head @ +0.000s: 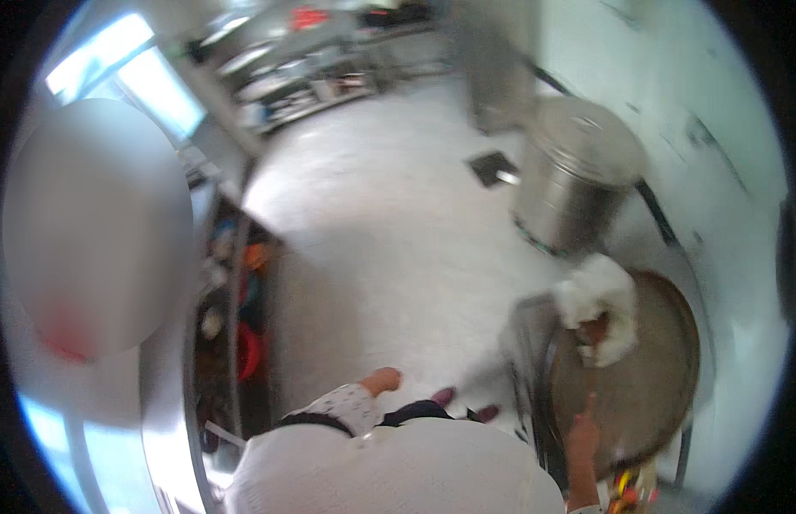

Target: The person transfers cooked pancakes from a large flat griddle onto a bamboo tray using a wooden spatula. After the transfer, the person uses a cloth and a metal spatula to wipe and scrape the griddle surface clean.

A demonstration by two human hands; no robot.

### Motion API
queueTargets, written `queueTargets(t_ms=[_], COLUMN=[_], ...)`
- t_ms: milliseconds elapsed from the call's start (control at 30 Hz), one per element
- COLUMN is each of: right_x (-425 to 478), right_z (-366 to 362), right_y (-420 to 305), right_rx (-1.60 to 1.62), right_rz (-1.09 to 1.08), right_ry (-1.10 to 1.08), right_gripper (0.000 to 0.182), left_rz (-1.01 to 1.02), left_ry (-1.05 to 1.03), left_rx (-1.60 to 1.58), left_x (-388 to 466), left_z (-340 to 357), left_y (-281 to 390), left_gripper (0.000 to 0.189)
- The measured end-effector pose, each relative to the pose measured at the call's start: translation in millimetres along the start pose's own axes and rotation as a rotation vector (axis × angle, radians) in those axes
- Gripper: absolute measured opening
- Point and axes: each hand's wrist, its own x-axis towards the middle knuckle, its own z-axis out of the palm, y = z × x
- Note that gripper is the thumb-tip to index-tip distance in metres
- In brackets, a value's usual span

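My left hand (384, 380) hangs low before my body over the floor, its fingers curled; nothing is seen in it. At the lower right, my right hand (585, 427) reaches over a large round brown tabletop or lid (642, 398), the index finger extended towards a white bag (613, 302) with something reddish-brown in its opening. The bag lies on the far part of the round surface, apart from the hand. Blur hides whether the fingertip touches the surface.
A tall lidded steel pot (575, 173) stands near the right wall, beside a dark floor drain or mat (492, 168). Shelving (314, 103) with kitchenware is at the back. On the left runs a metal counter (170, 411) above shelves holding a red basin (248, 350).
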Motion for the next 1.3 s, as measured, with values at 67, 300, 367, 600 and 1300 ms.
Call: queueTargets(t_ms=[67, 300, 367, 600, 1300], right_x=[-70.8, -35.6, 68.9, 73.8, -176.2], right_z=[-32.3, -25.9, -13.9, 12.1, 27.4], right_y=[-33.9, -47.8, -29.5, 72.7, 2.8], right_rx=[-0.210, -0.080, -0.184, 0.020, 0.233], right_rz=[0.235, 0.003, 0.018, 0.536, 0.550], right_ry=[-0.229, -0.048, 0.082, 0.484, 0.449], right_gripper=[0.063, 0.067, 0.062, 0.050, 0.047], left_rz=[0.192, 0.159, 0.217, 0.256, 0.399], left_ry=[-0.010, -0.062, -0.066, 0.008, 0.037], left_rx=[-0.098, -0.328, -0.248, -0.807, -0.421], left_x=[8.4, -106.8, -101.0, -128.5, -46.9], left_z=[10.8, -67.1, -77.8, -38.3, -116.3], left_y=[-1.8, -0.9, -6.5, -166.0, 61.0], left_gripper=[0.026, 0.024, 0.022, 0.023, 0.022])
